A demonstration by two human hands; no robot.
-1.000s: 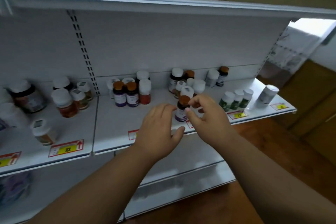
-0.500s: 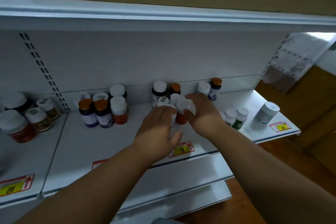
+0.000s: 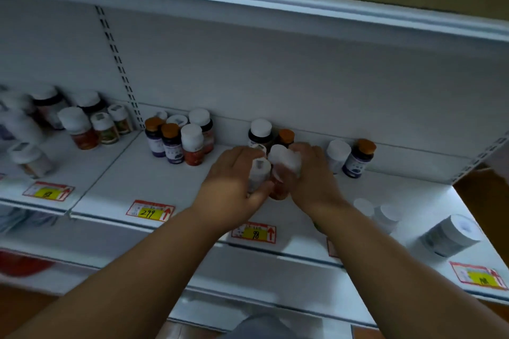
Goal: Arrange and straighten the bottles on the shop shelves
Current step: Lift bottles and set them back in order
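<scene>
White metal shelving (image 3: pixel 115 187) fills the view, with a slotted upright (image 3: pixel 118 66) on the back panel and a second shelf edge overhead.

Far left: a blurred group of jars (image 3: pixel 80 125) with white caps stands on the left shelf section, behind a red and yellow price tag (image 3: pixel 48 191).

Left of centre: a tight cluster of bottles (image 3: pixel 179 137) stands upright near the back panel; two have orange caps, the others white caps. Well in front of it, on the shelf lip, sits a price tag marked 299 (image 3: pixel 150 211).

Centre: both hands meet over a small group of bottles. The left hand (image 3: pixel 234 187) is curled around a white-capped bottle (image 3: pixel 259 173), fingers over the top and thumb at the front. The right hand (image 3: pixel 314 179) is wrapped around a red-bodied bottle (image 3: pixel 281 173) with a white cap, just beside the first; the two bottles touch or nearly touch. Both appear upright, though motion blur limits certainty. Directly behind them stand a dark bottle (image 3: pixel 260 133) with a white cap and an orange-capped bottle (image 3: pixel 286 137). A tag marked 98 (image 3: pixel 254 233) lies below the hands.

Right of centre: a white bottle (image 3: pixel 337 154) and a dark orange-capped bottle (image 3: pixel 358 158) stand side by side at the back.

Far right: two small white-capped bottles (image 3: pixel 381 213) stand near the front edge, and a white jar (image 3: pixel 449 234) lies tilted on its side beyond them.
</scene>
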